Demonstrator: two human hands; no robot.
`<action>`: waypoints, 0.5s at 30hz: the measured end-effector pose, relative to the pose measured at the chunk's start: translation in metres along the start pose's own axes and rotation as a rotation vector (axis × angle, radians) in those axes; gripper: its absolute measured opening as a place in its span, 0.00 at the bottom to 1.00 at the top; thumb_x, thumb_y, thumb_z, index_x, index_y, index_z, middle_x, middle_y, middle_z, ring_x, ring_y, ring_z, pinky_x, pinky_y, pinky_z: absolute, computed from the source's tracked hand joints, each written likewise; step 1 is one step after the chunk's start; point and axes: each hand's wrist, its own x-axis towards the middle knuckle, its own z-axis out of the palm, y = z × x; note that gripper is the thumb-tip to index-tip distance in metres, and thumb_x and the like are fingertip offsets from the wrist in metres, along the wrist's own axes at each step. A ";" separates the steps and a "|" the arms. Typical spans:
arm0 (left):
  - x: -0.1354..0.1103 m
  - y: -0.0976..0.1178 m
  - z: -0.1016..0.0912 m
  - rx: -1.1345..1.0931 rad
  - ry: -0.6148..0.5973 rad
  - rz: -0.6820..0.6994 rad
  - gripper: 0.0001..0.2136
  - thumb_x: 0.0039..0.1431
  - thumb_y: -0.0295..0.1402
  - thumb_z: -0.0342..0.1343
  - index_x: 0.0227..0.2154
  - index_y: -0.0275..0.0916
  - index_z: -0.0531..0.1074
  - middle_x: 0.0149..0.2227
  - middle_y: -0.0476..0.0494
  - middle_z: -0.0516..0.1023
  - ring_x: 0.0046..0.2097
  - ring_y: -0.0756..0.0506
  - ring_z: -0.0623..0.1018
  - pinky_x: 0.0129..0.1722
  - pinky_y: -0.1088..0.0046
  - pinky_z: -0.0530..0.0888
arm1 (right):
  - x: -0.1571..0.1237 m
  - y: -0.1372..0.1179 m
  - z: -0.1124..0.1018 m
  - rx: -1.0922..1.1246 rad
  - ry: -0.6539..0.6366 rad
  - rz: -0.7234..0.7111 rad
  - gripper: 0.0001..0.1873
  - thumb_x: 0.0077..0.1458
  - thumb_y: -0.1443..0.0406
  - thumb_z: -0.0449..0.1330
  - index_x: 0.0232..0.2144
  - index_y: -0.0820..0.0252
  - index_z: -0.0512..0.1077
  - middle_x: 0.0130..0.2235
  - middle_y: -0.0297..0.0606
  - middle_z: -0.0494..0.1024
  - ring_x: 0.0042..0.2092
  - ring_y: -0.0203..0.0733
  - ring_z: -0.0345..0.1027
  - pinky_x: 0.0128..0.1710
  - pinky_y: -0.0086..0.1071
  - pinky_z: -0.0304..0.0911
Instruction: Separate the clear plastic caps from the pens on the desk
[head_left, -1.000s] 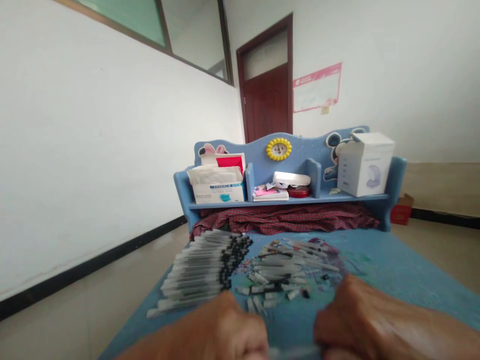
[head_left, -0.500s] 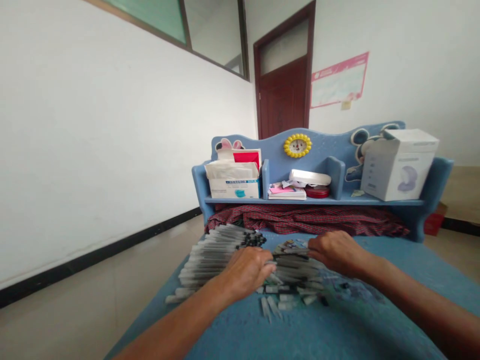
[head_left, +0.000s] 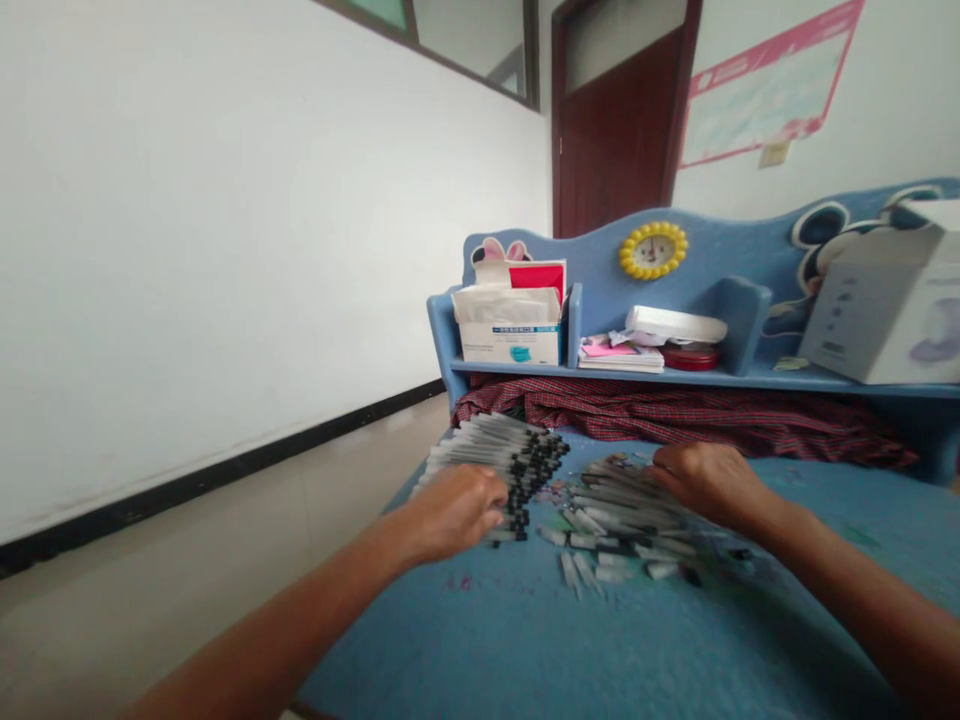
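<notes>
My left hand (head_left: 456, 510) is curled over the near end of a neat stack of grey pens with black tips (head_left: 495, 455) on the blue table (head_left: 562, 650). Its fingertips touch the nearest pen; what they hold is hidden. My right hand (head_left: 705, 480) rests, fingers bent down, on the far right of a loose pile of pen barrels (head_left: 619, 505). Small loose pen pieces (head_left: 581, 572) lie in front of that pile.
A blue shelf unit (head_left: 675, 378) stands at the table's far end with a red plaid cloth (head_left: 675, 415) under it. On it are a box of masks (head_left: 510, 335), books, a white carton (head_left: 885, 310) and a yellow clock (head_left: 652, 250). Wall and floor lie to the left, a dark door (head_left: 615, 120) behind.
My left hand has moved left from the loose pile to the near end of the pen stack. My right hand stays on the loose pile. The view has shifted left and closer.
</notes>
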 end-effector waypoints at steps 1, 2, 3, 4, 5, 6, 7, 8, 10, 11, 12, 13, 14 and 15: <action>-0.011 -0.003 0.003 0.012 -0.024 -0.020 0.04 0.54 0.28 0.52 0.27 0.38 0.70 0.30 0.47 0.72 0.33 0.47 0.73 0.32 0.74 0.66 | -0.001 0.000 0.001 0.005 0.018 0.008 0.20 0.60 0.57 0.46 0.26 0.58 0.72 0.26 0.40 0.78 0.29 0.42 0.72 0.24 0.29 0.47; -0.020 -0.006 0.006 0.023 -0.038 -0.042 0.03 0.54 0.28 0.52 0.28 0.38 0.70 0.32 0.47 0.72 0.33 0.47 0.73 0.32 0.74 0.66 | -0.001 -0.001 0.002 0.016 0.032 0.007 0.20 0.60 0.58 0.45 0.25 0.58 0.71 0.26 0.40 0.78 0.28 0.42 0.71 0.24 0.29 0.46; -0.027 -0.007 0.010 0.034 -0.044 -0.065 0.03 0.54 0.28 0.52 0.29 0.39 0.70 0.33 0.46 0.72 0.34 0.46 0.73 0.33 0.74 0.67 | -0.002 -0.003 0.001 0.032 0.043 -0.002 0.20 0.60 0.58 0.46 0.25 0.58 0.71 0.25 0.39 0.77 0.27 0.41 0.71 0.24 0.29 0.45; -0.033 -0.008 0.013 0.045 -0.044 -0.087 0.03 0.54 0.28 0.52 0.31 0.39 0.70 0.34 0.45 0.71 0.35 0.46 0.73 0.33 0.74 0.67 | -0.002 -0.005 0.000 0.055 0.050 -0.019 0.20 0.60 0.58 0.46 0.24 0.58 0.71 0.25 0.39 0.77 0.27 0.40 0.70 0.24 0.30 0.44; -0.037 -0.008 0.016 0.053 -0.042 -0.105 0.04 0.54 0.28 0.52 0.32 0.39 0.70 0.35 0.45 0.71 0.36 0.45 0.73 0.34 0.73 0.68 | -0.003 -0.008 -0.001 0.085 0.055 -0.040 0.20 0.60 0.58 0.46 0.24 0.58 0.71 0.24 0.38 0.77 0.26 0.39 0.70 0.24 0.30 0.44; -0.039 -0.008 0.018 0.058 -0.037 -0.120 0.04 0.54 0.28 0.52 0.33 0.39 0.70 0.36 0.44 0.71 0.36 0.45 0.73 0.35 0.72 0.68 | -0.003 -0.011 -0.004 0.118 0.059 -0.062 0.20 0.60 0.59 0.46 0.23 0.59 0.71 0.24 0.38 0.76 0.26 0.38 0.69 0.24 0.30 0.44; -0.039 -0.008 0.019 0.062 -0.031 -0.129 0.05 0.54 0.28 0.52 0.34 0.39 0.70 0.37 0.44 0.71 0.37 0.45 0.73 0.35 0.72 0.68 | -0.004 -0.014 -0.007 0.152 0.064 -0.084 0.20 0.60 0.59 0.46 0.23 0.59 0.71 0.24 0.38 0.76 0.26 0.37 0.69 0.24 0.30 0.44; -0.039 -0.008 0.020 0.064 -0.027 -0.132 0.05 0.54 0.28 0.52 0.34 0.39 0.70 0.37 0.44 0.71 0.37 0.45 0.73 0.35 0.72 0.68 | -0.005 -0.018 -0.011 0.184 0.070 -0.105 0.20 0.60 0.59 0.46 0.23 0.59 0.71 0.24 0.37 0.75 0.25 0.36 0.68 0.25 0.30 0.44; -0.037 -0.009 0.022 0.075 -0.016 -0.123 0.05 0.54 0.27 0.52 0.34 0.38 0.70 0.37 0.43 0.70 0.37 0.45 0.73 0.35 0.71 0.68 | -0.008 -0.024 -0.018 0.239 0.082 -0.132 0.21 0.61 0.60 0.46 0.22 0.59 0.70 0.23 0.37 0.74 0.25 0.35 0.66 0.25 0.30 0.44; -0.037 -0.010 0.023 0.085 -0.010 -0.113 0.05 0.54 0.27 0.52 0.34 0.38 0.70 0.36 0.43 0.70 0.37 0.45 0.73 0.35 0.71 0.68 | -0.009 -0.027 -0.021 0.259 0.086 -0.141 0.21 0.61 0.60 0.46 0.22 0.59 0.70 0.23 0.37 0.74 0.25 0.35 0.66 0.25 0.30 0.44; -0.036 -0.011 0.024 0.096 -0.004 -0.101 0.04 0.54 0.27 0.52 0.33 0.38 0.70 0.36 0.43 0.70 0.37 0.45 0.73 0.35 0.71 0.68 | -0.011 -0.029 -0.024 0.274 0.087 -0.147 0.21 0.60 0.60 0.46 0.22 0.60 0.69 0.23 0.36 0.74 0.24 0.35 0.65 0.25 0.30 0.44; -0.035 -0.012 0.025 0.107 0.002 -0.089 0.03 0.55 0.27 0.51 0.32 0.38 0.70 0.36 0.43 0.70 0.37 0.45 0.72 0.35 0.71 0.68 | -0.012 -0.031 -0.026 0.287 0.086 -0.154 0.20 0.60 0.60 0.46 0.21 0.60 0.69 0.23 0.36 0.73 0.24 0.34 0.64 0.25 0.30 0.44; -0.035 -0.014 0.027 0.115 0.011 -0.076 0.03 0.55 0.27 0.51 0.30 0.38 0.70 0.35 0.44 0.70 0.37 0.45 0.72 0.36 0.71 0.68 | -0.014 -0.033 -0.028 0.299 0.084 -0.160 0.20 0.60 0.60 0.46 0.21 0.60 0.69 0.23 0.36 0.73 0.24 0.34 0.64 0.25 0.30 0.44; -0.035 -0.015 0.028 0.122 0.020 -0.063 0.04 0.56 0.27 0.50 0.29 0.38 0.69 0.35 0.44 0.70 0.37 0.45 0.72 0.36 0.71 0.68 | -0.015 -0.035 -0.029 0.313 0.082 -0.166 0.20 0.60 0.60 0.46 0.21 0.60 0.69 0.23 0.36 0.73 0.24 0.34 0.64 0.26 0.30 0.44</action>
